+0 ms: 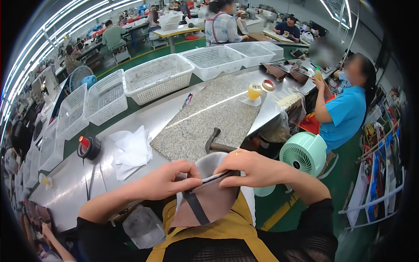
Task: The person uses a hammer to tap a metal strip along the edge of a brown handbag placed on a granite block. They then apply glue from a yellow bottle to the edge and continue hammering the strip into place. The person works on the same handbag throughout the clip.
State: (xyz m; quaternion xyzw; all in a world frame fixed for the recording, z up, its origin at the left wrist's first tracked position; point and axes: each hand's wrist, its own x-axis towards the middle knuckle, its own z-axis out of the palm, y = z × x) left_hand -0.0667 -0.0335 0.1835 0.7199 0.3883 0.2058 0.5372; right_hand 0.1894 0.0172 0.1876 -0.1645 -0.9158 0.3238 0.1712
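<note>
At the left of the frame, on our steel desk [65,192], sit a black tape roll [88,147] and white cloths [131,150]. Low in the centre, our left hand [163,180] pinches shut on the upper edge of a brown leather piece [214,203] with a dark strip, held over our lap. Our right hand [246,168] grips the same edge, fingers closed. Above them lie a granite slab [209,113] and a hammer [214,140]. At right stands a mint-green fan [304,153].

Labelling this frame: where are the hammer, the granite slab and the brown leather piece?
hammer [214,140]: head view, on its dark head.
granite slab [209,114]: head view, bare middle.
brown leather piece [218,201]: head view, lower flap.
</note>
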